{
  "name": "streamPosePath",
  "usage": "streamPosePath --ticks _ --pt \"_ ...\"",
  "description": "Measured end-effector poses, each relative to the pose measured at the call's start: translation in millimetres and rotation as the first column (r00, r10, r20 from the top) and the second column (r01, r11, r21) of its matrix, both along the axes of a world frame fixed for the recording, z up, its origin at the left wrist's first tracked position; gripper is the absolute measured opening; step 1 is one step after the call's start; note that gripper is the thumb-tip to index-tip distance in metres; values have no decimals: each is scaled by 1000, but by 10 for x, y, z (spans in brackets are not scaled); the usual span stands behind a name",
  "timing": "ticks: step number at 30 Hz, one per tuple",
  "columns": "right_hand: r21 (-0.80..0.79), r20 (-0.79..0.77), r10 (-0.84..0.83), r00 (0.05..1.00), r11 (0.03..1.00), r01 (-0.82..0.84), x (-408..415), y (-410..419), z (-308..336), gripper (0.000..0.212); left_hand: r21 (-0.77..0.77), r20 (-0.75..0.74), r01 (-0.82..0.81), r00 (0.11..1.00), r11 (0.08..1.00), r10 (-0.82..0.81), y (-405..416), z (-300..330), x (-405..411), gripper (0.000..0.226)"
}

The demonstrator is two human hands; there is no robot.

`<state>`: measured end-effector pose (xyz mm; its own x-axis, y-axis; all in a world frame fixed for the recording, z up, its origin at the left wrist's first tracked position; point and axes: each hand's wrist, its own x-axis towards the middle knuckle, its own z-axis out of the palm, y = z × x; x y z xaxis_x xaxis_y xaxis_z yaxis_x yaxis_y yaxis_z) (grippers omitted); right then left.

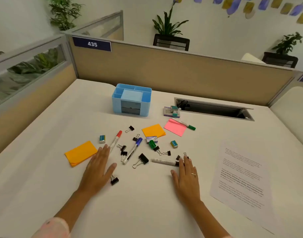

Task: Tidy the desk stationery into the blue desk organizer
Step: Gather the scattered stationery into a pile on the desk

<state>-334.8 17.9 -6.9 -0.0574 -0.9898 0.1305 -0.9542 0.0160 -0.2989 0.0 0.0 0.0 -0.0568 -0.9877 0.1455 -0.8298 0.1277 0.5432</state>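
The blue desk organizer (145, 107) stands at the back middle of the white desk. Scattered in front lie a red marker (116, 140), a blue marker (132, 150), a green marker (184, 124), a black-capped marker (164, 161), several black binder clips (141, 160), two orange sticky pads (80, 153) (153, 130), a pink pad (175, 127), two small erasers (102, 139) (174, 144) and a green cap (152, 144). My left hand (98, 170) rests flat beside the near orange pad. My right hand (186, 174) lies flat, fingertips touching the black marker's cap end.
A printed sheet (241, 179) lies at the right. A small box with a correction tape (171, 111) sits beside an open cable slot (214, 109) in the desk. Beige partition walls (173, 73) close the back and left sides.
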Motion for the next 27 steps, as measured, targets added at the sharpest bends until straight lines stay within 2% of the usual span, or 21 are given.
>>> streamPosePath --ticks 1,3,5,7,12,14,16,18,21,24,27 --pt "3 -2 15 1000 1000 -15 34 -22 6 61 -3 17 91 996 996 -91 30 10 -13 75" --pt "14 -29 43 999 999 -43 123 -78 22 62 -54 184 236 958 970 -222 51 -8 -52 80" --pt "14 -49 92 995 996 -91 264 -171 20 63 -43 293 273 923 961 -249 45 -70 -90 83" --pt "17 -59 113 992 994 -113 382 -269 49 65 -39 332 208 925 977 -183 20 -56 -128 81" --pt "63 -3 78 997 995 -78 841 -619 62 76 -26 410 -118 904 993 118 -68 63 -87 65" --pt "95 20 70 997 993 -72 995 -800 63 78 16 372 -275 894 961 250 -147 95 -59 67" --pt "115 34 97 995 988 -100 1148 -953 64 77 79 352 -332 891 940 286 -229 77 -2 75" --pt "123 29 126 992 984 -129 1290 -1060 61 78 110 337 -291 910 950 240 -312 -4 66 77" --pt "119 -4 153 988 981 -152 1566 -1093 62 75 115 315 -104 947 988 63 -384 -41 145 77" --pt "85 -5 167 986 982 -166 1900 -1011 34 65 122 375 56 922 991 -98 -384 -53 183 89" --pt "61 18 121 992 991 -122 2145 -977 9 55 114 371 119 916 986 -154 -437 -37 297 91"
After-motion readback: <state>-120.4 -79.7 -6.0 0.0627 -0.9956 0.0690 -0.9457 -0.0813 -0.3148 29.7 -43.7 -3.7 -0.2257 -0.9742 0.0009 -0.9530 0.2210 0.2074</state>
